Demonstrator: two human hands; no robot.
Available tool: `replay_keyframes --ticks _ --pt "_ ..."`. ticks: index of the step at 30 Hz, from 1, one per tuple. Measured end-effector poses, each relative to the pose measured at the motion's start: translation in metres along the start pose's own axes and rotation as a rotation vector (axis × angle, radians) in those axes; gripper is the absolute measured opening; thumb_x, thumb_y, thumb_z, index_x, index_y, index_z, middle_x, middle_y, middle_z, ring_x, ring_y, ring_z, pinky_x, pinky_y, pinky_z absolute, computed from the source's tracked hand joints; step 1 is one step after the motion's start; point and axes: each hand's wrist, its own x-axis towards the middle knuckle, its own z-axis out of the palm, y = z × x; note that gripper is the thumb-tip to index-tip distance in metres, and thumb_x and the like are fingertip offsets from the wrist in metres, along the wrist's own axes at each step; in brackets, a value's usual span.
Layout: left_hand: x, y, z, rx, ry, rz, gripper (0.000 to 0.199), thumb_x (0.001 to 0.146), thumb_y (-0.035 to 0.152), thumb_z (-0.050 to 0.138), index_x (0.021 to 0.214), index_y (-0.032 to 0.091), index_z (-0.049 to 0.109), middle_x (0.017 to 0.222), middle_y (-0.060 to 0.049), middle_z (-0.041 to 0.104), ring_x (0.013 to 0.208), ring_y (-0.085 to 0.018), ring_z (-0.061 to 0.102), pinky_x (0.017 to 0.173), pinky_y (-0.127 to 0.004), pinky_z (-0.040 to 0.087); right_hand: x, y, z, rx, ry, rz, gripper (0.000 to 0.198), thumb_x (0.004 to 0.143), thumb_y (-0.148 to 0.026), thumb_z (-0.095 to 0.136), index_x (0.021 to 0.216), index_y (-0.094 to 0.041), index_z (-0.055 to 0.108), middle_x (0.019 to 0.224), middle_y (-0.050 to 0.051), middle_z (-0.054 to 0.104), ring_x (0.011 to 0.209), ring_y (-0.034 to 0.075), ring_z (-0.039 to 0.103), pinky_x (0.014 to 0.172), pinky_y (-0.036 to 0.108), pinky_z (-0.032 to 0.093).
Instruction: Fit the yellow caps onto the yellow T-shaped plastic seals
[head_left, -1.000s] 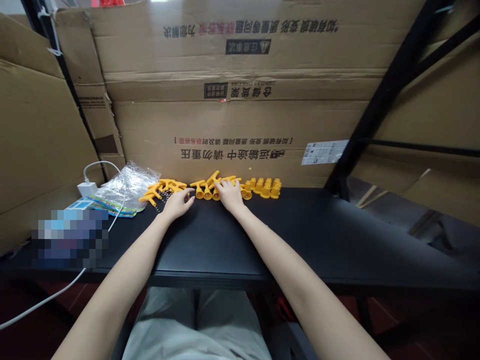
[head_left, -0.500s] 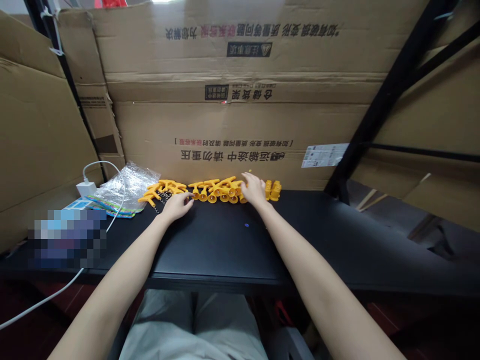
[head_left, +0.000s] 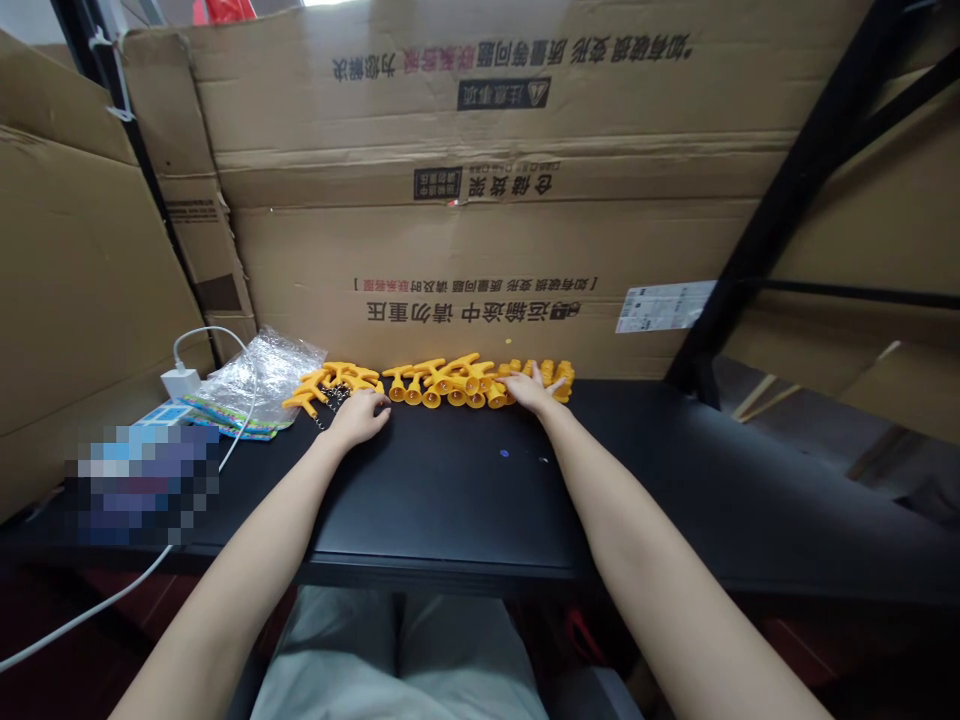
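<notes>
My left hand (head_left: 362, 417) rests at the table's back, loosely curled, a gap between thumb and fingertips and nothing visible in it. Beside it lies a pile of yellow T-shaped handles (head_left: 306, 385) with dark metal spirals (head_left: 337, 393); the hand hides part of them. Farther right, my right hand (head_left: 532, 388) reaches with fingers spread over small yellow plastic pieces (head_left: 564, 380) and partly covers them. Between my hands stands a row of yellow funnel-shaped pieces with T-shaped tops (head_left: 431, 390), their hollow round ends toward me.
A tall cardboard sheet (head_left: 465, 240) walls off the back of the black table (head_left: 420, 500). At left are clear plastic bags (head_left: 277, 360), a white charger (head_left: 180, 382) with its cable, and a blurred-out item (head_left: 146, 480). A black metal post (head_left: 780, 200) slants at right.
My right hand has moved right from the funnel-shaped row to the small yellow pieces, its fingers now spread. My left hand stays near the handles. The view has shifted slightly.
</notes>
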Motion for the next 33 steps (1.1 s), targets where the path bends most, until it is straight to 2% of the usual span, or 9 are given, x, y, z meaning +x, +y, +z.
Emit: replay_keyframes --ticks 4,7,10,13,16,21,25,29,33 --pt "0.001 0.003 -0.002 0.030 -0.024 -0.049 0.026 0.083 0.022 0.048 0.096 0.018 0.069 0.101 -0.010 0.068 0.100 -0.024 0.060 0.092 -0.037 0.046 -0.008 -0.016 -0.005 0.113 0.003 0.151 0.027 0.087 -0.025 0.046 0.088 -0.024 0.074 0.127 0.008 0.059 0.137 0.032 0.029 0.107 0.067 0.014" --pt "0.001 0.001 -0.009 0.091 0.010 -0.179 0.025 0.080 0.013 0.049 0.094 0.020 0.070 0.104 -0.012 0.067 0.106 -0.029 0.058 0.093 -0.044 0.042 -0.016 -0.032 -0.015 0.224 0.241 0.151 0.029 0.085 -0.023 0.044 0.090 -0.022 0.072 0.128 0.009 0.056 0.135 0.031 0.030 0.108 0.064 0.015" --pt "-0.001 -0.010 -0.020 0.216 0.050 -0.364 0.024 0.075 0.007 0.052 0.087 0.018 0.069 0.107 -0.015 0.064 0.111 -0.034 0.053 0.094 -0.050 0.038 -0.020 -0.053 -0.026 0.342 0.450 0.202 0.029 0.082 -0.025 0.046 0.100 -0.022 0.068 0.127 0.012 0.053 0.126 0.030 0.043 0.108 0.062 0.019" --pt "-0.004 -0.028 -0.033 0.332 0.101 -0.549 0.019 0.076 0.009 0.051 0.082 0.017 0.067 0.109 -0.017 0.062 0.112 -0.034 0.050 0.093 -0.053 0.036 -0.022 -0.074 -0.035 0.425 0.563 0.188 0.028 0.082 -0.027 0.048 0.105 -0.020 0.062 0.124 0.013 0.052 0.116 0.027 0.051 0.107 0.053 0.030" --pt "-0.008 -0.048 -0.040 0.334 0.098 -0.706 0.015 0.073 0.013 0.057 0.084 0.018 0.066 0.113 -0.018 0.060 0.114 -0.037 0.048 0.091 -0.057 0.033 -0.025 -0.091 -0.035 0.538 0.614 0.162 0.029 0.085 -0.028 0.045 0.111 -0.021 0.053 0.117 0.012 0.054 0.108 0.023 0.056 0.096 0.040 0.045" --pt "-0.010 -0.075 -0.033 0.279 -0.032 -0.842 0.020 0.064 0.020 0.068 0.084 0.021 0.068 0.108 -0.016 0.063 0.115 -0.038 0.050 0.091 -0.058 0.034 -0.041 -0.106 -0.027 0.943 0.477 0.087 0.030 0.082 -0.029 0.050 0.112 -0.026 0.044 0.110 0.005 0.051 0.083 0.013 0.064 0.075 0.027 0.053" --pt "-0.012 -0.087 -0.025 0.235 0.095 -0.749 0.019 0.066 0.031 0.068 0.083 0.023 0.068 0.089 -0.012 0.066 0.102 -0.034 0.057 0.089 -0.055 0.039 -0.054 -0.115 -0.029 0.937 0.381 0.122 0.038 0.078 -0.027 0.055 0.113 -0.025 0.042 0.110 0.006 0.053 0.089 0.014 0.063 0.080 0.027 0.051" --pt "-0.015 -0.076 -0.029 0.172 0.125 -0.790 0.012 0.075 0.027 0.059 0.080 0.019 0.067 0.099 -0.017 0.063 0.103 -0.038 0.057 0.086 -0.059 0.038 -0.064 -0.127 -0.033 0.953 0.258 0.137 0.046 0.070 -0.021 0.062 0.112 -0.021 0.042 0.114 0.010 0.055 0.097 0.016 0.061 0.086 0.029 0.050" --pt "-0.017 -0.055 -0.043 0.239 0.226 -0.747 0.022 0.080 0.016 0.049 0.093 0.020 0.067 0.107 -0.016 0.058 0.104 -0.034 0.056 0.090 -0.057 0.037 -0.073 -0.136 -0.032 0.889 0.126 -0.023 0.039 0.069 -0.021 0.063 0.105 -0.020 0.049 0.112 0.009 0.058 0.098 0.019 0.061 0.091 0.033 0.048"
